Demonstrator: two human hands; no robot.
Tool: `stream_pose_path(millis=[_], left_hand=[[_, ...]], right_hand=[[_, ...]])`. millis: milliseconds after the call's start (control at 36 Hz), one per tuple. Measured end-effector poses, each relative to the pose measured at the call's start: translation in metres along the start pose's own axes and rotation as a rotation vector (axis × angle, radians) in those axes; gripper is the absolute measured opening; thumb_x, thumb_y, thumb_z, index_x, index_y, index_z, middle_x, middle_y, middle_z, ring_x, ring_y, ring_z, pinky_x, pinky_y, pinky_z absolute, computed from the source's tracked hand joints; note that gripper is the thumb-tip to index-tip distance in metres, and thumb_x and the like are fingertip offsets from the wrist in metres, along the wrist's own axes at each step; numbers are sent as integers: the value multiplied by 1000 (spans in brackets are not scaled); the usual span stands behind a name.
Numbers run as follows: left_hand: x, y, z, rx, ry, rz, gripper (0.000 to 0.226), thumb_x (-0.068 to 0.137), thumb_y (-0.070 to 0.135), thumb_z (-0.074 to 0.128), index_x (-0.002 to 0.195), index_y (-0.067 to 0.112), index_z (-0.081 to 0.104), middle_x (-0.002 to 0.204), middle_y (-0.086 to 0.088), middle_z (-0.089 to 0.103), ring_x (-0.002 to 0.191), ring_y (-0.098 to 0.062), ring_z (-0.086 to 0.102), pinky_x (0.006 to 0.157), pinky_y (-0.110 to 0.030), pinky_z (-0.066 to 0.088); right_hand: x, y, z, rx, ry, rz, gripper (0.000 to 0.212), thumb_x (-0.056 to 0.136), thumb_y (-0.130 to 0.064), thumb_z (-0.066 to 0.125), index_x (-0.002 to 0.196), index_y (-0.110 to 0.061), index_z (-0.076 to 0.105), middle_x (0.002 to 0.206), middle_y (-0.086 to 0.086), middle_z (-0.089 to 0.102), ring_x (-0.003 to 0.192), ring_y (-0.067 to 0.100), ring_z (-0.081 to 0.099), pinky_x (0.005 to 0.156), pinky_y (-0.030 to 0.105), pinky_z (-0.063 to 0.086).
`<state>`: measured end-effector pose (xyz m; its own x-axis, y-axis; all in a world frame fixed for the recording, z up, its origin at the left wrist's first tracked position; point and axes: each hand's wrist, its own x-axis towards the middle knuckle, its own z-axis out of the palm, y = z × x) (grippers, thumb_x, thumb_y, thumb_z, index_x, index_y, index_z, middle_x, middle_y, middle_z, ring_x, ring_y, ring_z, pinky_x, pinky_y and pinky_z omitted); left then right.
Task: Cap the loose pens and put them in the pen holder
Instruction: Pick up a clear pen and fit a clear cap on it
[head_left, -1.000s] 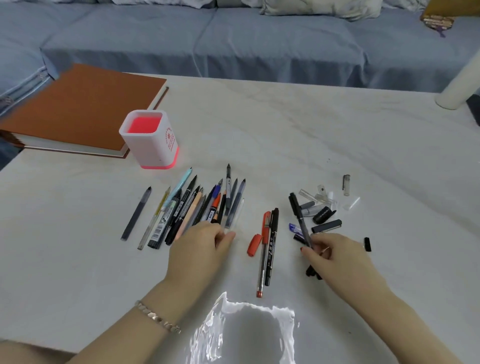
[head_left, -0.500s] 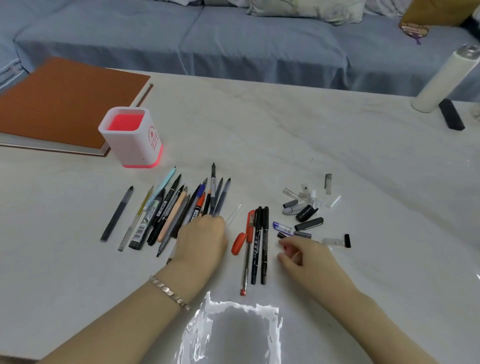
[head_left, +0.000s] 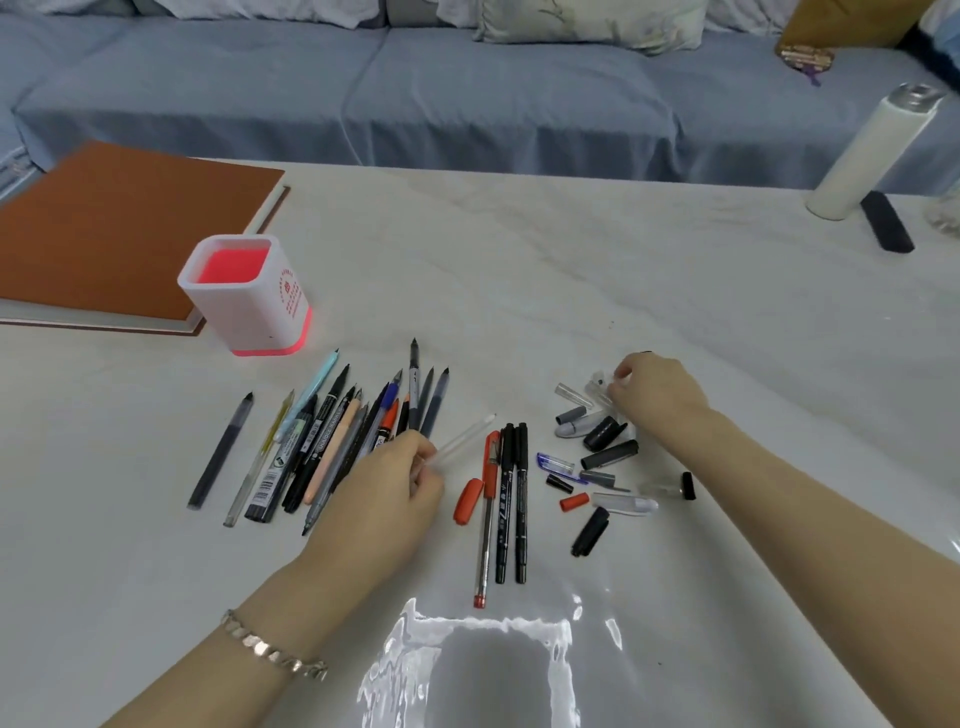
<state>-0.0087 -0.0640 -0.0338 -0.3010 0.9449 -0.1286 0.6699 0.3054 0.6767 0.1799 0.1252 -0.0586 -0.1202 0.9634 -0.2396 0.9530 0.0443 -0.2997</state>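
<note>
Several uncapped pens (head_left: 332, 441) lie fanned out on the white table, below the white and pink pen holder (head_left: 247, 296). My left hand (head_left: 387, 488) pinches a clear white pen (head_left: 462, 440) at its lower end. A red pen (head_left: 487, 519) and two capped black pens (head_left: 511, 499) lie side by side in the middle. To the right is a scatter of loose caps (head_left: 602, 457), black, grey, clear and red. My right hand (head_left: 654, 392) reaches into the far side of that scatter and pinches a clear cap (head_left: 597, 387).
An orange-brown book (head_left: 114, 234) lies at the back left behind the holder. A white bottle (head_left: 872, 150) and a black bar (head_left: 885, 221) stand at the back right corner. A blue sofa (head_left: 467, 93) runs behind the table.
My right hand has left the black pens and moved up and right to the far caps. My left hand has drawn the clear white pen out from the fan.
</note>
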Motion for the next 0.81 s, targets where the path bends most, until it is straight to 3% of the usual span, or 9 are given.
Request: stream_pose_path(millis=[83, 222, 278, 333, 417, 500, 611, 694, 806], left_hand=[[-3, 2, -1, -45, -6, -24, 11, 91, 15, 46, 94, 22, 54, 90, -7, 64, 84, -21, 61, 74, -35, 50], [-3, -2, 1, -108, 11, -22, 14, 92, 16, 47, 100, 23, 55, 77, 2, 58, 62, -4, 50, 55, -10, 41], [-3, -2, 1, -143, 2, -27, 13, 92, 19, 48, 99, 27, 54, 72, 3, 55, 59, -6, 48, 53, -11, 41], [-3, -2, 3, -191, -5, -23, 14, 92, 22, 49, 94, 35, 52, 77, 0, 59, 66, -12, 54, 61, -19, 45], [-2, 0, 6, -240, 24, -4, 15, 89, 26, 53, 84, 40, 53, 80, -4, 63, 68, -16, 55, 64, -26, 47], [-1, 4, 9, -301, 17, 0, 10, 87, 27, 56, 84, 36, 58, 74, -8, 63, 68, -25, 56, 67, -40, 50], [-5, 14, 10, -413, -33, 41, 9, 86, 26, 58, 85, 34, 62, 66, -2, 60, 59, -10, 51, 62, -33, 47], [-10, 20, 8, -463, -36, 80, 9, 85, 28, 59, 88, 34, 64, 71, -9, 58, 59, -9, 48, 58, -22, 42], [-16, 27, 3, -498, -37, 111, 10, 85, 27, 59, 89, 32, 66, 74, -11, 59, 60, -9, 48, 55, -15, 41]], right_hand=[[4, -6, 5, -30, 6, 46, 27, 84, -19, 52, 108, -7, 58, 113, 16, 59, 99, 33, 57, 71, 29, 40], [-4, -4, 7, 60, 46, 77, 27, 77, -14, 58, 101, -2, 63, 104, 16, 64, 92, 34, 60, 69, 31, 45], [-14, 0, 4, 148, 73, 46, 27, 77, -14, 59, 100, -1, 65, 100, 15, 67, 92, 32, 61, 74, 33, 48], [-28, 0, -1, 299, 124, -20, 25, 81, -14, 56, 99, -2, 66, 94, 14, 68, 91, 30, 61, 77, 34, 47], [-53, -3, -11, 510, 200, -97, 18, 85, -13, 54, 91, -5, 68, 79, 10, 66, 79, 24, 60, 69, 27, 45], [-81, -10, -20, 870, 103, -98, 11, 87, -11, 56, 87, -15, 67, 73, 0, 68, 68, 13, 65, 68, 13, 50], [-109, -17, -25, 1453, -137, -10, 13, 91, -9, 49, 92, -10, 62, 73, -1, 74, 75, 9, 71, 66, 14, 55], [-120, -20, -27, 1616, -214, 27, 15, 91, -9, 46, 95, -11, 60, 84, 0, 75, 82, 12, 71, 67, 16, 56], [-129, -23, -28, 1722, -243, 41, 18, 90, -7, 43, 97, -9, 60, 84, 0, 75, 79, 12, 72, 68, 18, 57]])
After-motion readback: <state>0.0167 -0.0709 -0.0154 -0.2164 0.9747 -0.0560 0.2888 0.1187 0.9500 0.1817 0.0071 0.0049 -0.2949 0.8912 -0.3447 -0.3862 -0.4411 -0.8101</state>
